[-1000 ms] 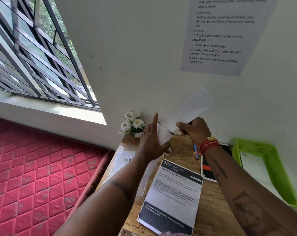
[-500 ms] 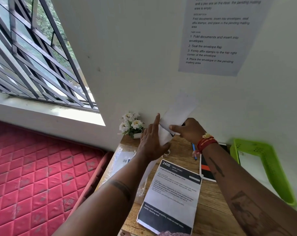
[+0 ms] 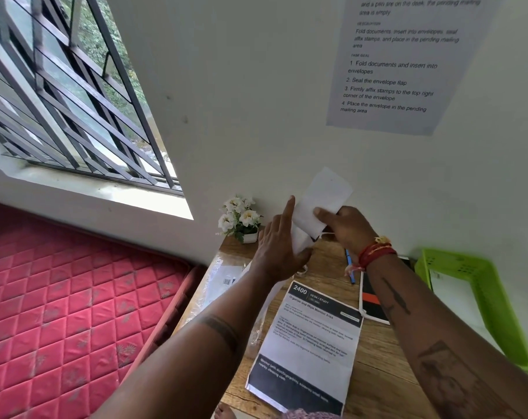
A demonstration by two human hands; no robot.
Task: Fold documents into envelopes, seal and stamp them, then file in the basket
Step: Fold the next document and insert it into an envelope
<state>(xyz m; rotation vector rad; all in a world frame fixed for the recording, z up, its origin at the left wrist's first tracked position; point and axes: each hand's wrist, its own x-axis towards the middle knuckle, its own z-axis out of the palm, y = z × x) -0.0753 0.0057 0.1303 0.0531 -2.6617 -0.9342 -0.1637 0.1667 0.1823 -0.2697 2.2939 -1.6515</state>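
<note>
My right hand (image 3: 346, 226) pinches a folded white document (image 3: 321, 202) that sticks up against the wall. Its lower end goes into a white envelope (image 3: 300, 241) held by my left hand (image 3: 279, 246), thumb under it and index finger pointing up along the paper. Both hands are raised over the far end of the wooden desk (image 3: 377, 367). A green plastic basket (image 3: 480, 293) stands at the desk's right side, with a white sheet inside it.
A printed sheet (image 3: 309, 343) lies on the desk below my hands. A blue pen (image 3: 349, 269), a notebook (image 3: 373, 300), a clear plastic pack (image 3: 218, 282) and a small flower pot (image 3: 241, 219) are around it. A red mattress (image 3: 60, 297) lies left.
The folded document has slid down into the envelope, so less of it sticks up. My right hand moved down and left with it.
</note>
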